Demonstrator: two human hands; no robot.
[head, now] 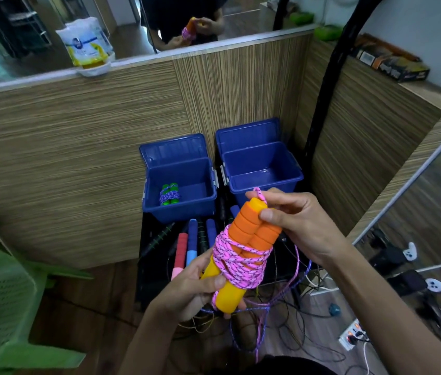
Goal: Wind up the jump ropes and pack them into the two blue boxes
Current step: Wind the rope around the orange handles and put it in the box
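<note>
1. Wood-grain panels wall in a corner of the floor, topped by a mirror strip; a green plastic chair [2, 293] stands at the left and cables trail over the floor at the right
2. Two blue boxes sit side by side against the panels, lids raised: the left box [180, 190] holds a wound green-handled rope [170, 194], the right box [261, 171] shows only its bare floor
3. Loose ropes [188, 246] with red, blue and black handles lie on a dark mat just in front of the boxes
4. Head view: the orange-handled jump rope [243, 250] is held in the air near the boxes, its two handles together, long axis slanting from lower left up toward the right box, pink cord wound round the middle
5. Left hand [192, 288] grips the yellow lower end, fingers curled round it
6. Right hand [292, 220] holds the upper end, thumb on the orange foam, fingers pinching the pink cord at the tip
</note>
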